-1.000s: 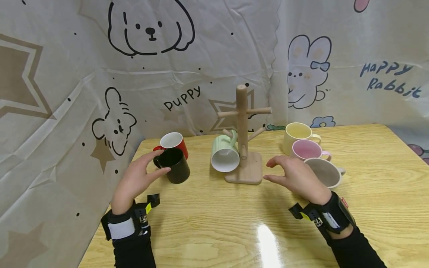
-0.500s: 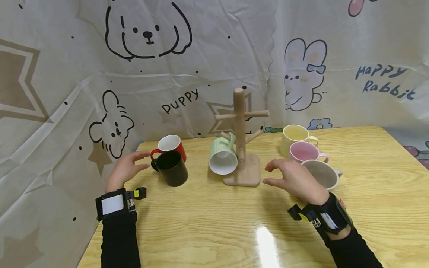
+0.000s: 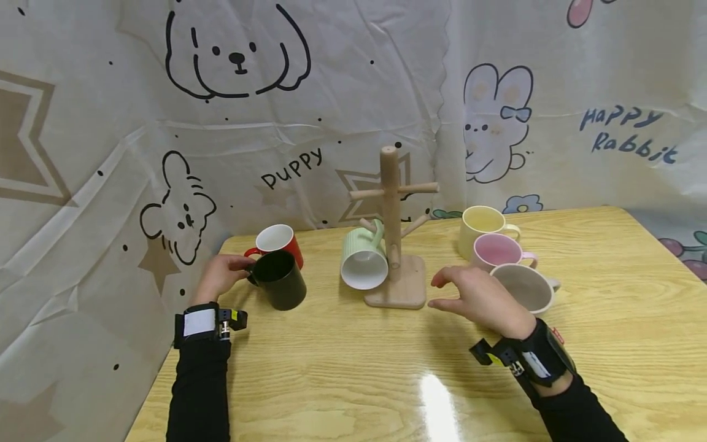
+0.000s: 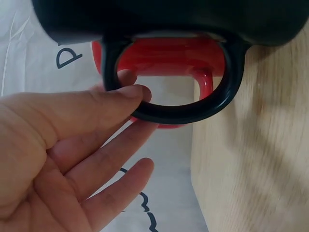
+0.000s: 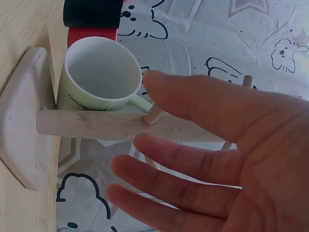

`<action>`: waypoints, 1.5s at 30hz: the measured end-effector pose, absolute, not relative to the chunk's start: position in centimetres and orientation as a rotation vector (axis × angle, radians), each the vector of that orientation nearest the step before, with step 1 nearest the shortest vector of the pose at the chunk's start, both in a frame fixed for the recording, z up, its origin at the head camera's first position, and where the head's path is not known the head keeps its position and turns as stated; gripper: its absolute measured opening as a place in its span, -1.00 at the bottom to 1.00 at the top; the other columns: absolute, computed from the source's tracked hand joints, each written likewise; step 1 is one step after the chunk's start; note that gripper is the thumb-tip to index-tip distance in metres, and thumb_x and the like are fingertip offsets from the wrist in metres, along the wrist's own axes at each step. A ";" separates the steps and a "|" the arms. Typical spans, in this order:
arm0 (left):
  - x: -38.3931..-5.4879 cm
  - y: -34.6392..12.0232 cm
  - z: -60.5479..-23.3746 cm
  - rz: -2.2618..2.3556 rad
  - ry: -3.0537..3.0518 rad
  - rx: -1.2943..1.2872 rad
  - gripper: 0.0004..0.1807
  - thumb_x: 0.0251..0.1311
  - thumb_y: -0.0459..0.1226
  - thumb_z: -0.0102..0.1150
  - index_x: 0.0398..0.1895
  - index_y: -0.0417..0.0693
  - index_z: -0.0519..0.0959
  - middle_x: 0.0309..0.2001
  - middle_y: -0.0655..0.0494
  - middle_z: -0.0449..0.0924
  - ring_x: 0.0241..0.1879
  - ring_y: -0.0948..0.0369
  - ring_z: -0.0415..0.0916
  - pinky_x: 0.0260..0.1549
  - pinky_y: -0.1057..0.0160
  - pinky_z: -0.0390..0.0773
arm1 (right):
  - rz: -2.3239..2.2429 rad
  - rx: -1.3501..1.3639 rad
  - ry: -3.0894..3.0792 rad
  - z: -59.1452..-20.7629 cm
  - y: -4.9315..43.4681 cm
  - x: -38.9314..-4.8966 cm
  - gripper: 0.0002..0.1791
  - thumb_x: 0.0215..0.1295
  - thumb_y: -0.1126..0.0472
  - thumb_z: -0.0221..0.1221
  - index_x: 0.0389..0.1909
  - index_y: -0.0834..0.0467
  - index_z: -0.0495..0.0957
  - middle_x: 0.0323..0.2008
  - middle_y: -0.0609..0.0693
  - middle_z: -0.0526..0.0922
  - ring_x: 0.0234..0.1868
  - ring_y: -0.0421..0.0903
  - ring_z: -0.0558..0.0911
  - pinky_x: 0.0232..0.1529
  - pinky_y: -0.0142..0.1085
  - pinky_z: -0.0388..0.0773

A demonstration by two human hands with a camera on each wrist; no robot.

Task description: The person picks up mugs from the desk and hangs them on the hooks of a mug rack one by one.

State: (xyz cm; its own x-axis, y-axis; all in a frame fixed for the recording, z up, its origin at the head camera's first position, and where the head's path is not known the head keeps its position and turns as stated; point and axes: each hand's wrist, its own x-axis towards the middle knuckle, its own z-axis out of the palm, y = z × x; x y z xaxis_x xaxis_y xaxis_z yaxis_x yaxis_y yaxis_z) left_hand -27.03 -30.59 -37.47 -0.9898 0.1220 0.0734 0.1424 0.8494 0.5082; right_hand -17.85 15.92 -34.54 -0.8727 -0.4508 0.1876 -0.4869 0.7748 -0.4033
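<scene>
Reading "Concise", green mug (image 5: pixel 100 70) hangs; left hand (image 3: pixel 218 276) pinches black mug (image 3: pixel 284 283).

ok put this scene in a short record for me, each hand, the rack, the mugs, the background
left hand: pinches the handle of the black mug
right hand: holds nothing, fingers spread near the rack
rack: wooden, on the table; green mug hangs from a lower peg
mugs left: black, in front of red mug
mugs right, back to front: yellow mug, pink mug, grey mug
background: cloth with cartoon animals
</scene>
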 end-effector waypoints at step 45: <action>-23.6 -26.5 -36.5 -0.887 -2.825 -0.459 -0.75 0.11 -0.24 0.21 -0.16 -0.15 0.63 -0.28 -0.05 0.64 -0.35 0.16 0.46 -0.37 0.30 0.50 | 0.679 0.824 -2.927 -35.3 15.4 -18.1 -0.71 0.07 0.04 0.29 -0.25 0.14 0.58 -0.27 0.02 0.68 -0.20 -0.07 0.64 -0.16 -0.18 0.56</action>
State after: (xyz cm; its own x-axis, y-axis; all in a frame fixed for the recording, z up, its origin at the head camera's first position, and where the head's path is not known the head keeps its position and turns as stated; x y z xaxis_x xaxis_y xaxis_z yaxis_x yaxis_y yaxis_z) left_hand -23.58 -26.48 -36.50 -0.9427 0.2445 0.2271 0.3304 0.7788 0.5332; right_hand -18.12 15.41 -35.28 -0.8597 -0.4913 0.1396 -0.5026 0.7651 -0.4025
